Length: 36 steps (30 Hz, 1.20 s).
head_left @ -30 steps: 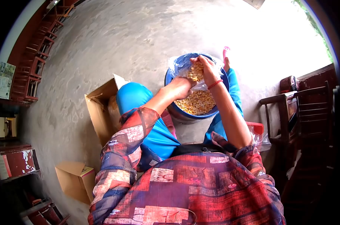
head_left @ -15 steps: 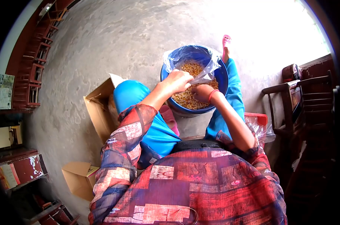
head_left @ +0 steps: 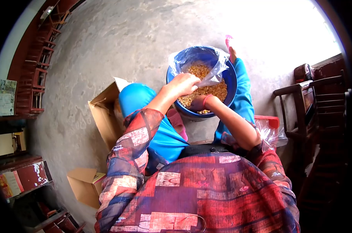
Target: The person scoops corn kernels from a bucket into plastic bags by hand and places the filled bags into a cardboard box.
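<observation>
Between my legs stands a blue bucket (head_left: 233,83) of yellow grains that look like corn kernels (head_left: 218,92). A clear plastic bag (head_left: 212,79) sits in its far part, with more kernels inside. My left hand (head_left: 186,84) is closed on the near edge of the bag, holding it up over the bucket. Low in the near side of the bucket, my right hand (head_left: 199,103), with a red bracelet at the wrist, reaches down among the loose kernels. Its fingers are in shadow and partly hidden, so their grip does not show.
An open cardboard box (head_left: 105,112) stands left of my knee, and a smaller carton (head_left: 84,186) lies nearer. To the right are a red plastic object (head_left: 270,121) with clear plastic wrap and a dark wooden chair (head_left: 300,91). Several wooden stools (head_left: 37,77) line the left wall.
My right hand has moved down and a little left, from beside the bag's edge to the near side of the bucket. My left hand stays on the bag.
</observation>
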Each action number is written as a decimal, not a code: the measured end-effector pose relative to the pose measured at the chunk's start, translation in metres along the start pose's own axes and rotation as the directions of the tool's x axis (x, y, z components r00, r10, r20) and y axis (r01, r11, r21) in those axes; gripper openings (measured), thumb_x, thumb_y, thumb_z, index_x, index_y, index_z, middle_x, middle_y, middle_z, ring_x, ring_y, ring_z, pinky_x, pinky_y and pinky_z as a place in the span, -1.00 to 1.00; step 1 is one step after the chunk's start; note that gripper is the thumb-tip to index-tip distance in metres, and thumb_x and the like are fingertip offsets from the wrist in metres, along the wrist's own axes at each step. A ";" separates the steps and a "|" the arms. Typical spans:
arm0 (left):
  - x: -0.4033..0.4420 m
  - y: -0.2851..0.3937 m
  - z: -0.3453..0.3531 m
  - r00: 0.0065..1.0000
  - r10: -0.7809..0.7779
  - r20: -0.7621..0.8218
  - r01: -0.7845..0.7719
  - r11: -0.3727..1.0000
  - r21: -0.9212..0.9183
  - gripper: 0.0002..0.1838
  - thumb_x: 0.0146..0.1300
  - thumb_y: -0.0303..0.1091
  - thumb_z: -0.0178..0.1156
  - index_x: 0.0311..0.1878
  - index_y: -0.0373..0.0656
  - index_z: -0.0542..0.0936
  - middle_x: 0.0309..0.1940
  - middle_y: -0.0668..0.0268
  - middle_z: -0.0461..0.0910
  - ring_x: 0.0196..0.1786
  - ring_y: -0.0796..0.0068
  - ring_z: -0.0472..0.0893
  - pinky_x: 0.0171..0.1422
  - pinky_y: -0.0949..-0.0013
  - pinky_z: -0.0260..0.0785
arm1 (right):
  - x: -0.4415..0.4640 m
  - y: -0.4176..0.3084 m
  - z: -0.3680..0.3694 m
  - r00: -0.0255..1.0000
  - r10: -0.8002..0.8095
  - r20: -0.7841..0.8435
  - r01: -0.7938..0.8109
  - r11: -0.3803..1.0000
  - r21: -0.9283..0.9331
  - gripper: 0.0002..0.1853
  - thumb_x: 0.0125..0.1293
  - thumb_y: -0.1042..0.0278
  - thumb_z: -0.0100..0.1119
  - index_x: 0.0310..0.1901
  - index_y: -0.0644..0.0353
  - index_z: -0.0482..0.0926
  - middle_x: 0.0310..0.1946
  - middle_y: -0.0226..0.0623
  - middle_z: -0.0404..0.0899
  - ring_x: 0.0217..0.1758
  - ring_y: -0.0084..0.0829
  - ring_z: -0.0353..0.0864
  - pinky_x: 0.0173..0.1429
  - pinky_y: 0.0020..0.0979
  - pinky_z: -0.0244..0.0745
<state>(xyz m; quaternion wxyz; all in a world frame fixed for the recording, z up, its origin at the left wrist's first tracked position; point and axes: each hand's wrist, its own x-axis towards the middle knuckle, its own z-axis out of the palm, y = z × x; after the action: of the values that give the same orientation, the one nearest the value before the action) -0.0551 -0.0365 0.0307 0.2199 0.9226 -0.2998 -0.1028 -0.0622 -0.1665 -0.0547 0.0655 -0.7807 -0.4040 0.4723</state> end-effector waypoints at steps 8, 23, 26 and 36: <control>0.003 0.005 -0.004 0.998 -0.029 0.060 0.030 0.999 -0.013 -0.68 0.01 -0.35 0.11 -0.12 -0.18 0.54 -0.26 0.10 0.56 -0.15 0.12 0.54 -0.09 0.17 0.38 | -0.017 0.022 -0.008 0.983 0.114 0.144 -0.147 0.957 0.248 -0.68 0.15 0.16 -0.05 -0.27 0.24 0.57 -0.33 -0.27 0.58 -0.27 -0.40 0.51 -0.11 -0.35 0.38; 0.003 0.005 -0.012 0.977 -0.130 0.171 0.145 0.987 -0.073 -0.69 -0.03 -0.34 0.10 -0.16 -0.21 0.55 -0.29 0.05 0.56 -0.16 0.08 0.54 -0.11 0.15 0.38 | -0.095 -0.006 -0.045 0.959 -0.104 -0.263 0.281 0.242 0.929 -0.77 0.25 0.28 -0.03 -0.24 0.24 0.54 -0.40 -0.35 0.56 -0.41 -0.59 0.54 -0.46 -0.58 0.47; 0.002 0.007 -0.013 0.936 -0.265 0.233 0.270 0.963 0.008 -0.69 -0.03 -0.32 0.11 -0.18 -0.22 0.55 -0.31 0.03 0.56 -0.17 0.08 0.54 -0.11 0.15 0.38 | -0.102 -0.007 -0.062 0.910 -0.053 -0.411 0.413 0.028 0.910 -0.79 0.29 0.32 -0.08 -0.29 0.25 0.53 -0.46 -0.36 0.56 -0.47 -0.56 0.55 -0.48 -0.60 0.45; -0.005 0.003 -0.008 0.985 -0.157 0.067 0.160 0.986 -0.045 -0.64 -0.03 -0.31 0.12 -0.09 -0.15 0.55 -0.29 0.04 0.57 -0.19 0.09 0.56 -0.07 0.17 0.39 | -0.067 0.008 -0.094 0.665 0.219 -0.714 0.704 0.136 0.697 -0.77 0.23 0.41 -0.03 -0.15 0.30 0.54 -0.26 -0.30 0.56 -0.16 -0.49 0.52 0.01 -0.51 0.40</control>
<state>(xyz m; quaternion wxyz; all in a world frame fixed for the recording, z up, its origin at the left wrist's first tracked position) -0.0582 -0.0334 0.0393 0.2244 0.9341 -0.2296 -0.1565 0.0016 -0.1921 0.0384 0.7704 -0.5715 -0.0882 0.2686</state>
